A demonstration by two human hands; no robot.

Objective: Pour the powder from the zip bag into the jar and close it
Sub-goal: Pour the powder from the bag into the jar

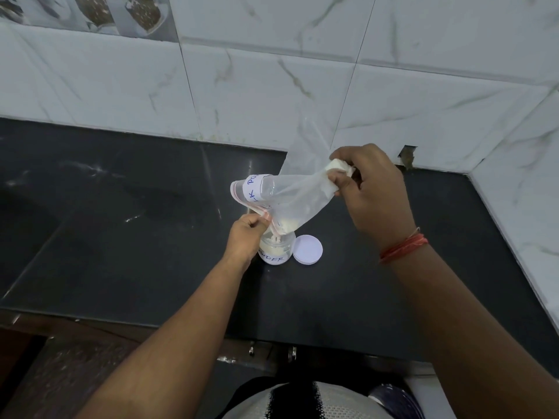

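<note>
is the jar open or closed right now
Open. The white lid lies flat on the counter beside the jar, and powder falls from the zip bag into its mouth.

- Worktop (121, 237): dark polished stone slab, dusted with pale smears and reflecting soft light.
- Back wall (272, 86): large white marble-look tiles with grey-green veins.
- Side wall (520, 164): same tiles, meeting the back wall in a corner at right.
- Picture tiles (84, 13): decorative band at upper left.
- Hole (406, 157): chipped gap in the tiling just above the worktop.
</note>
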